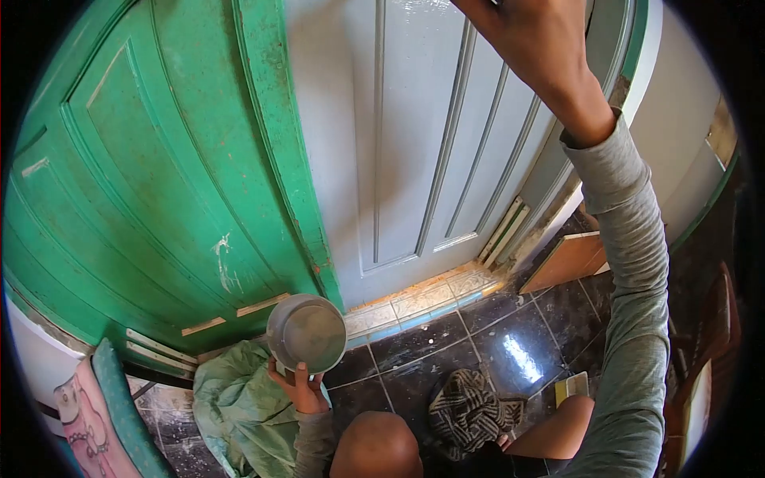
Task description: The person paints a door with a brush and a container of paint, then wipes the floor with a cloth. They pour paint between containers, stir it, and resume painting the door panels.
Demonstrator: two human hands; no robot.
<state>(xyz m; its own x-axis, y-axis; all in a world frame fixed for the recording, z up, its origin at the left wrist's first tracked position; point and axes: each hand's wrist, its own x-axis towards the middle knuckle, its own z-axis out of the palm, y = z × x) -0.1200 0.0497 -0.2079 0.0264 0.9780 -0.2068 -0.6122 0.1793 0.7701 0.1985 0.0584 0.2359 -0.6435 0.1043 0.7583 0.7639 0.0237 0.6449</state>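
Note:
My left hand (304,390) holds a round metal bowl (307,333) from below, fingers and thumb at its near rim. The bowl has a greyish inside; what it contains is hard to make out. My right hand (542,48) is raised at the top, in front of the grey-painted door (414,135). Its fingers run past the upper edge of the view, so what they hold, if anything, is hidden. The green door (183,175) stands at the left, with white marks and scratches on it.
Green cloth (247,402) lies below the bowl. A patterned black and beige cloth (470,410) lies on the dark tiled floor (414,366). A wooden board (564,261) leans beyond the sill, and cushions (96,422) are at lower left.

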